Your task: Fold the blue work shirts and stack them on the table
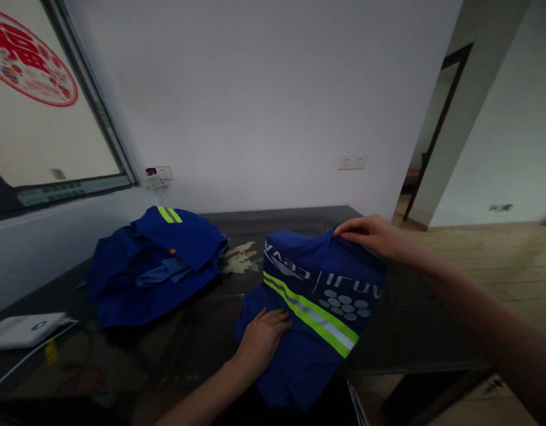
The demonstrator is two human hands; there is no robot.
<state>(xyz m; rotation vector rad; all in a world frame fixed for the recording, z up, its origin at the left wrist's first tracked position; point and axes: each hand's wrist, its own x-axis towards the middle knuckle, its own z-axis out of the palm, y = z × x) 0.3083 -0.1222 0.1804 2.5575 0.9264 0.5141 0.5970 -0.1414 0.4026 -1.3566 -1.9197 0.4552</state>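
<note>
A blue work jacket (312, 367) with a yellow-and-silver reflective stripe and upside-down white lettering lies partly folded at the table's front edge, some of it hanging toward my lap. My left hand (264, 340) rests flat on the cloth beside the stripe, fingers stretched out. Thumb and fingers of my right hand (372, 234) pinch the jacket's far edge and hold it raised. To the left is a heaped pile of blue work clothes (157, 266), also with a yellow reflective strip. Its folds hide how many garments are in it.
The dark table (202, 349) reaches back to a white wall. A white device (24, 330) with a cable lies at the left. Camouflage-patterned material (241, 258) shows beside the clothes pile. Wall sockets (351, 163) are behind; a window (55, 106) is on the left.
</note>
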